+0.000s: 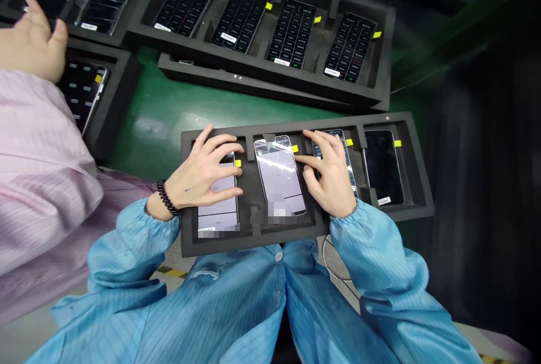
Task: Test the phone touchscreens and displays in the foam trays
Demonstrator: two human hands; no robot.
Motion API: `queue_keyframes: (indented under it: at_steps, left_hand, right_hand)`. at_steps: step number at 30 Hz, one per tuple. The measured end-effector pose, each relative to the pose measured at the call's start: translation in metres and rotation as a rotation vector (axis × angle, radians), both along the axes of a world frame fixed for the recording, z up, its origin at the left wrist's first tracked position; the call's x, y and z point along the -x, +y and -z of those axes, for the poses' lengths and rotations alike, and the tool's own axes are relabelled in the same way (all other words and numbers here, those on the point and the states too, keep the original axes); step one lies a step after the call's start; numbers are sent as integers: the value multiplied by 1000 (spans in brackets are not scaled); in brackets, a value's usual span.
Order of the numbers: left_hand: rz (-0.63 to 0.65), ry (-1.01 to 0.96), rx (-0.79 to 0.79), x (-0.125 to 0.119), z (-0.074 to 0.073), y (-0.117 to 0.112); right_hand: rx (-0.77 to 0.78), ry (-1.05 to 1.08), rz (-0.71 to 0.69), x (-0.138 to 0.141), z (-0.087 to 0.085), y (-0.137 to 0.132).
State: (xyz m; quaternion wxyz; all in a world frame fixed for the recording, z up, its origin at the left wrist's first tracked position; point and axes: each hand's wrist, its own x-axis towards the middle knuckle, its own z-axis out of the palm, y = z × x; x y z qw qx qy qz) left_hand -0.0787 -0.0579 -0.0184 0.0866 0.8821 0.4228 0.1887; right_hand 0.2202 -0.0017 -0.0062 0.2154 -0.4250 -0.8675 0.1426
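Observation:
In front of me lies a dark foam tray (253, 237) with several smartphones in its compartments. My left hand (207, 175) is open over the leftmost phone (217, 214), fingers spread across its lit screen and a black coiled band at the wrist. The second phone (279, 175) sits slightly tilted in its slot, showing a pale screen and a yellow tab. My right hand (332, 175) is open above the third phone (349, 169) and partly hides it. Its index finger points to the second phone's right edge; contact is unclear. The rightmost phone (384, 167) has a dark screen.
Behind, on the green table (169, 110), another foam tray (253, 65) of phones with dark menu screens rests on a further tray (203, 79). At left, another person's hand (36, 43) in a pink sleeve (38, 155) is over more trays, near a phone (87, 91).

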Motion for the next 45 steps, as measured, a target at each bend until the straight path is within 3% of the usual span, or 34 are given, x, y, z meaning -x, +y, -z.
queue_keyframes:
  at_steps: [23, 25, 27, 30, 32, 37, 41, 45]
  left_hand:
    - [66, -87, 144, 5, -1, 5]
    - [-40, -201, 112, 9, -5, -2]
    - [-256, -335, 17, 12, -12, -18]
    - [-591, -463, -214, 8, -20, -53]
    - [-702, -427, -253, 0, -21, -79]
    - [-622, -102, 80, -14, -7, -117]
    - [-598, -33, 113, -15, -1, -119]
    - [-615, -38, 66, -12, -8, -110]
  right_hand:
    - [35, 19, -119, -14, 4, -17]
    - [-18, 11, -90, -13, 1, -16]
    - [-91, 28, -41, -14, -6, -17]
    - [-129, 85, 25, -16, -19, -25]
    - [-100, 121, 19, -15, -25, -33]
    - [-147, 61, -206, -1, -14, -50]
    - [-97, -57, -288, 6, -5, -51]
    - [-110, -51, -266, 3, -13, -46]
